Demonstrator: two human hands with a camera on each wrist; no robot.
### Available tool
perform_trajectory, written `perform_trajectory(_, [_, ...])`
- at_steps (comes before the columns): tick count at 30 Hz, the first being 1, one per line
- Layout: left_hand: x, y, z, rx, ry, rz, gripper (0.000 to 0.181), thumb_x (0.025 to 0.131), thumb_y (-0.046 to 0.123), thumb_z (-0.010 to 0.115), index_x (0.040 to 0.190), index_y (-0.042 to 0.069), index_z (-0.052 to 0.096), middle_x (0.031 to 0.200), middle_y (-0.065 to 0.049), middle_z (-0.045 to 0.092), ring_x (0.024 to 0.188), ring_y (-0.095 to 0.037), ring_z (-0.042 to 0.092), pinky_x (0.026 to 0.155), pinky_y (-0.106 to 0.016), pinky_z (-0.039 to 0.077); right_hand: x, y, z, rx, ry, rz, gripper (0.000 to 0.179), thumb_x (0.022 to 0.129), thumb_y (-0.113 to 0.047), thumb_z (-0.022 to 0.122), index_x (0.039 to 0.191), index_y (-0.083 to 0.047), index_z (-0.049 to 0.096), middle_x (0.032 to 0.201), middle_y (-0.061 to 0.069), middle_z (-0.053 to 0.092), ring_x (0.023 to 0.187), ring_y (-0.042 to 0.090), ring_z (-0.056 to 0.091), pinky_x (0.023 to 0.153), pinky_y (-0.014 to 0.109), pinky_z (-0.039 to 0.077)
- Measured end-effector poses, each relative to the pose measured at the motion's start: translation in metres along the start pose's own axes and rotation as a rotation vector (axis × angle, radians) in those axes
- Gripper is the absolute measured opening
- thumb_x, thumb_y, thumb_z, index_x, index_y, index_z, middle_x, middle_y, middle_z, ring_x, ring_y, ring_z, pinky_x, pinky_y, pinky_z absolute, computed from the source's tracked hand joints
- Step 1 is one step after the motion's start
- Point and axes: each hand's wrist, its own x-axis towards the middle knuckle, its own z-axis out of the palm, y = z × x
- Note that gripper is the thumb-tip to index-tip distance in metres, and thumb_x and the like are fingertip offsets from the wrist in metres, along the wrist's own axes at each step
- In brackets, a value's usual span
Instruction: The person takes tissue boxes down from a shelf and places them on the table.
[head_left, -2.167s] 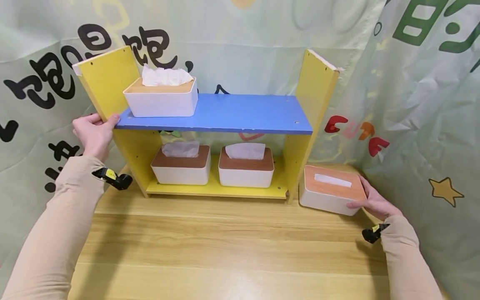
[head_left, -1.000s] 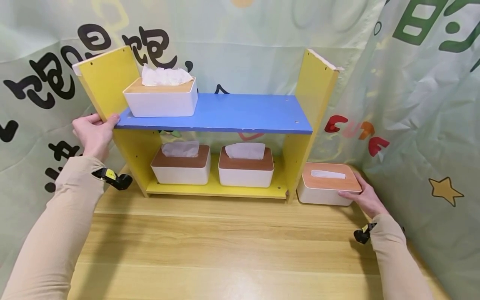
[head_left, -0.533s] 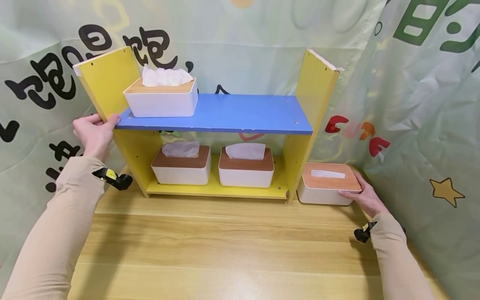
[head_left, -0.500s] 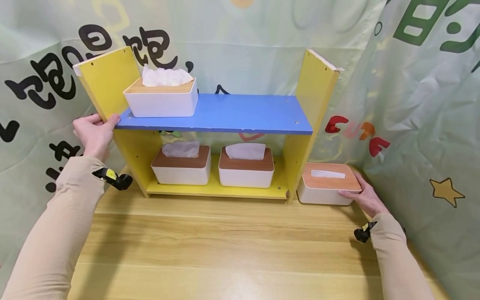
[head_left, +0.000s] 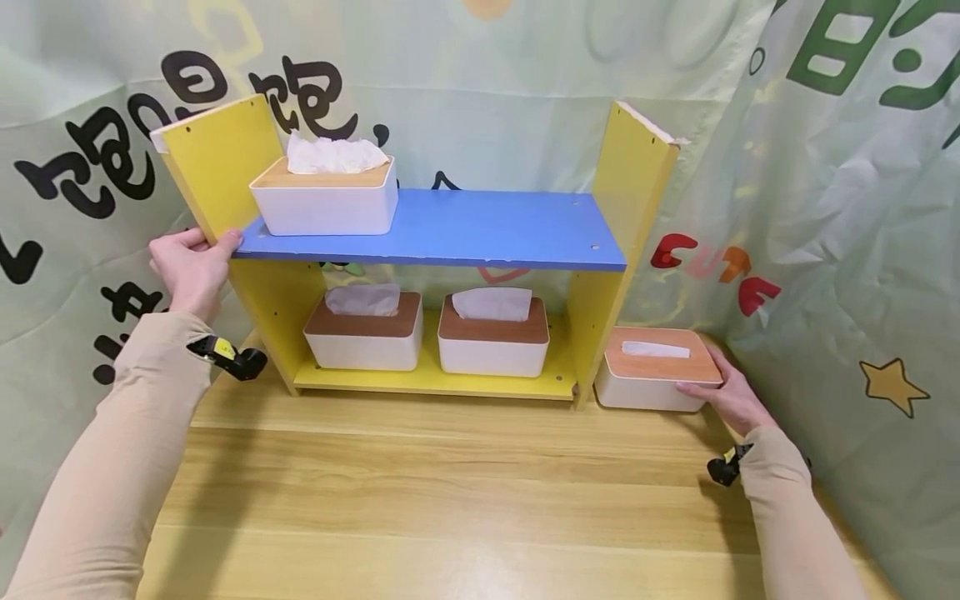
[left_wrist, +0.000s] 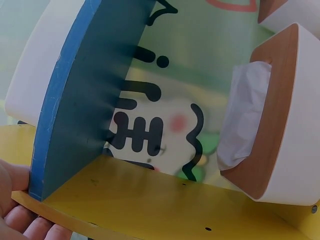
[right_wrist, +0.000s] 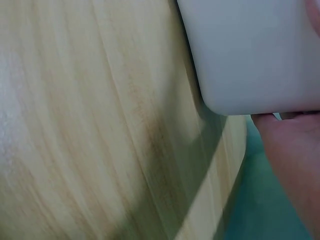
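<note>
My left hand (head_left: 187, 268) grips the left side panel of a yellow and blue shelf unit (head_left: 498, 223), with the thumb on the front edge by the blue board. In the left wrist view its curled fingers show outside the yellow panel. My right hand (head_left: 735, 398) holds the right end of a white tissue box (head_left: 633, 395) with a wood-coloured lid. This box rests on the table just right of the unit, with the thumb on its front. The right wrist view shows the box's white corner (right_wrist: 250, 75); most fingers are hidden behind it.
One tissue box (head_left: 326, 208) stands at the left of the blue board. Below it, two more, the left one (head_left: 363, 352) and the right one (head_left: 493, 357), stand on the yellow bottom board. A printed cloth (head_left: 840, 275) hangs behind and right of the wooden table (head_left: 480, 483).
Since the oldest frame, my right hand has slid the tissue box slightly back and left and turned it straighter beside the shelf unit. It then stays put; my left hand keeps its place.
</note>
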Motion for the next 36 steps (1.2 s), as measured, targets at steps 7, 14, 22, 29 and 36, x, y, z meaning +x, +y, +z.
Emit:
perform_trajectory(7, [0.0018, -0.0017, 0.0001, -0.019, 0.019, 0.019, 0.056, 0.087, 0.025, 0.078, 0.138, 0.008, 0.061, 0.1, 0.016, 0.059, 0.078, 0.009, 0.061, 0.088, -0.011, 0.051, 0.001, 0.0011, -0.001, 0.041, -0.035, 0.014, 0.1, 0.098, -0.026, 0.068, 0.163, -0.024, -0.008, 0.168, 0.025, 0.005, 0.148, 0.041, 0.018, 0.109, 0.008, 0.033])
perform_trajectory(14, [0.001, -0.0014, 0.0012, -0.021, 0.013, 0.005, 0.058, 0.088, 0.025, 0.076, 0.141, 0.008, 0.057, 0.153, 0.0, 0.041, 0.087, 0.009, 0.06, 0.1, -0.013, 0.05, 0.002, 0.0005, -0.0029, 0.033, -0.039, 0.025, 0.1, 0.097, -0.027, 0.068, 0.162, -0.026, -0.008, 0.168, 0.024, 0.005, 0.149, 0.041, 0.016, 0.123, 0.024, 0.028])
perform_trajectory(22, [0.0015, -0.0018, 0.0018, -0.008, -0.002, -0.009, 0.06, 0.089, 0.027, 0.074, 0.143, 0.009, 0.055, 0.161, -0.008, 0.026, 0.093, 0.009, 0.059, 0.105, -0.014, 0.049, 0.0051, 0.0009, -0.0024, 0.09, -0.06, 0.039, 0.105, 0.097, -0.023, 0.069, 0.161, -0.022, -0.014, 0.168, 0.025, -0.004, 0.15, 0.047, 0.008, 0.125, 0.065, 0.008])
perform_trajectory(29, [0.0005, -0.0015, 0.0016, -0.017, 0.004, -0.006, 0.059, 0.089, 0.026, 0.074, 0.143, 0.008, 0.055, 0.162, -0.008, 0.025, 0.095, 0.008, 0.06, 0.103, -0.013, 0.049, 0.0063, 0.0012, -0.0025, 0.087, -0.064, 0.039, 0.103, 0.097, -0.024, 0.068, 0.162, -0.022, -0.013, 0.168, 0.024, -0.002, 0.149, 0.045, 0.01, 0.126, 0.064, 0.009])
perform_trajectory(36, [0.0012, -0.0014, 0.0013, 0.002, 0.004, -0.007, 0.059, 0.089, 0.027, 0.075, 0.142, 0.009, 0.056, 0.161, -0.007, 0.028, 0.09, 0.009, 0.059, 0.102, -0.014, 0.049, 0.0044, -0.0005, -0.0032, 0.073, -0.049, 0.032, 0.104, 0.096, -0.024, 0.07, 0.162, -0.02, -0.011, 0.167, 0.026, 0.001, 0.148, 0.045, 0.012, 0.125, 0.065, 0.012])
